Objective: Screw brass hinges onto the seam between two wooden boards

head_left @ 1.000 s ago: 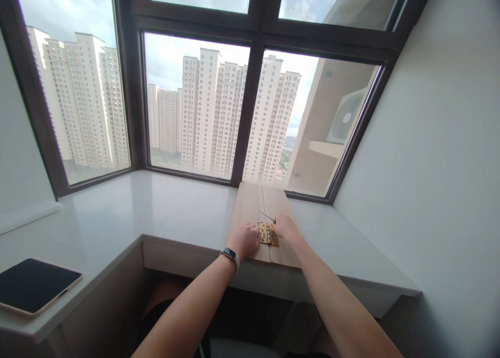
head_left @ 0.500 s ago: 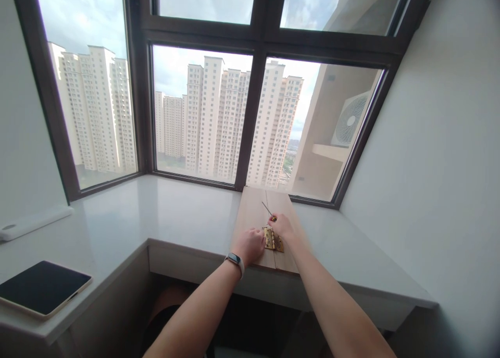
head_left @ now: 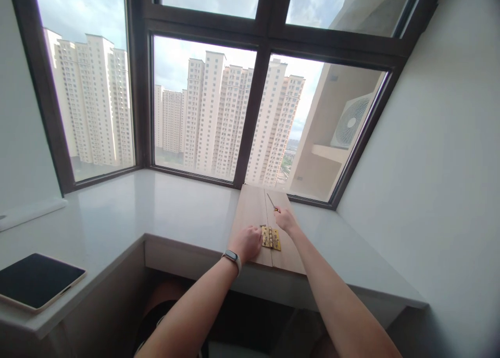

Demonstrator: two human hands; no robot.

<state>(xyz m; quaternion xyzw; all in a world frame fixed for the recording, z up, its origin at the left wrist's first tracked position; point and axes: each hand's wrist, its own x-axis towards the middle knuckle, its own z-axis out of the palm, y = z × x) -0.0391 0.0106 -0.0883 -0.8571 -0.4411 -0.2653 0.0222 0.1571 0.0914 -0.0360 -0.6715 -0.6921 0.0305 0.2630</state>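
Note:
A brass-coloured butt hinge (head_left: pixel 271 238) lies spread flat over the seam between two pale wooden boards (head_left: pixel 250 204). My left hand (head_left: pixel 250 242) rests on the left board with its fingers curled together against the hinge's left edge. A tiny dark piece, perhaps a screw, shows by those fingertips at the hinge's upper left corner; whether they pinch it I cannot tell. Above and right of the hinge, my right hand (head_left: pixel 287 220) is closed around the handle of a screwdriver (head_left: pixel 271 201). Its shaft points away from me and to the left, clear of the hinge.
The boards lie on a white windowsill counter (head_left: pixel 187 207), reaching from its front edge to the window frame (head_left: pixel 195 175). A tablet with a dark screen (head_left: pixel 41 280) lies at the left. Behind it is a long white object (head_left: pixel 33 213). A white wall (head_left: pixel 422 155) bounds the right side.
My right hand has drawn back from the hinge, up and to the right, carrying the screwdriver. The left hand stays at the hinge's left edge. The view has shifted slightly.

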